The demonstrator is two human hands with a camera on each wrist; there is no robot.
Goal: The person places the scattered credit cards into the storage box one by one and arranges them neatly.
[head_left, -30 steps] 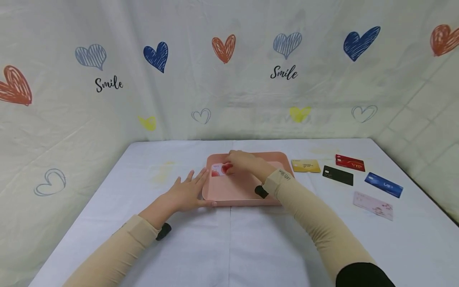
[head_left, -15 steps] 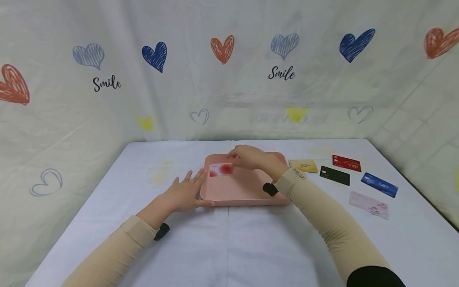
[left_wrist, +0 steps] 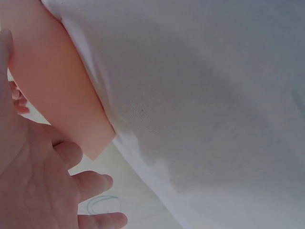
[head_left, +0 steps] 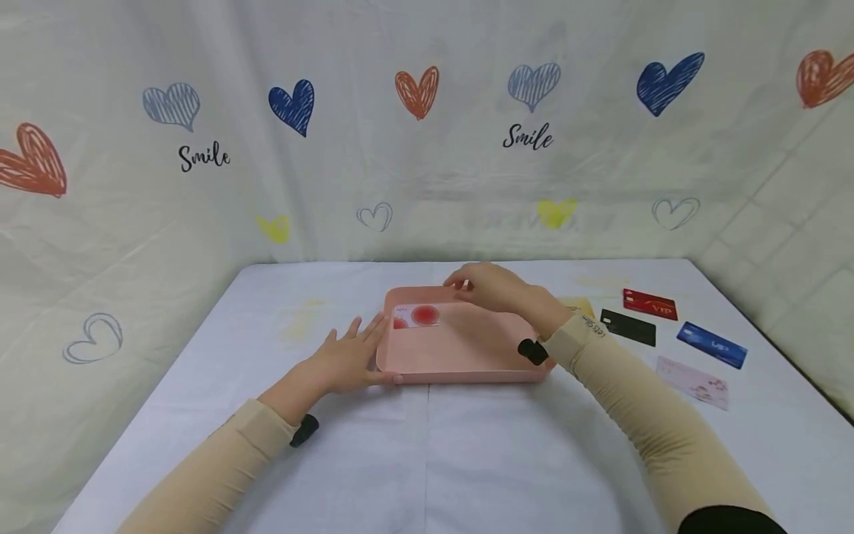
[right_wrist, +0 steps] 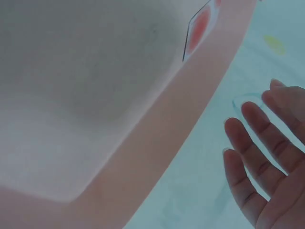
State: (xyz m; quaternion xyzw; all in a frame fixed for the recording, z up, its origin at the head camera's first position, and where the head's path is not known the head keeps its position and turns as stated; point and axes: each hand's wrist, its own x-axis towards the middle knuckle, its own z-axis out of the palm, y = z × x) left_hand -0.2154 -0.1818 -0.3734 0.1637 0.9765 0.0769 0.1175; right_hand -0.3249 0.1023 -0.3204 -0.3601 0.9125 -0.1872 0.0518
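Observation:
A shallow pink tray [head_left: 460, 352] sits on the white-covered table. Inside, at its far left corner, lies a white card with red round prints [head_left: 425, 316]. My left hand [head_left: 347, 361] rests against the tray's left side, fingers spread and thumb at the front corner; its wrist view shows fingers beside the tray's outer wall [left_wrist: 62, 81]. Over the far part of the tray hovers my right hand [head_left: 492, 288]. In the right wrist view its loosely bent fingers [right_wrist: 259, 167] hold nothing, apart from the card.
Right of the tray lie several cards: a gold card [head_left: 577, 305] partly behind the right wrist, a red card [head_left: 649, 304], a black card [head_left: 628, 327], a blue card [head_left: 711, 344] and a pale pink card [head_left: 692, 382]. A heart-printed cloth [head_left: 454, 163] hangs behind the table.
My right hand has let go of the red-printed card and moved up and to the right, leaving that card in the tray. The left hand stays at the tray's side.

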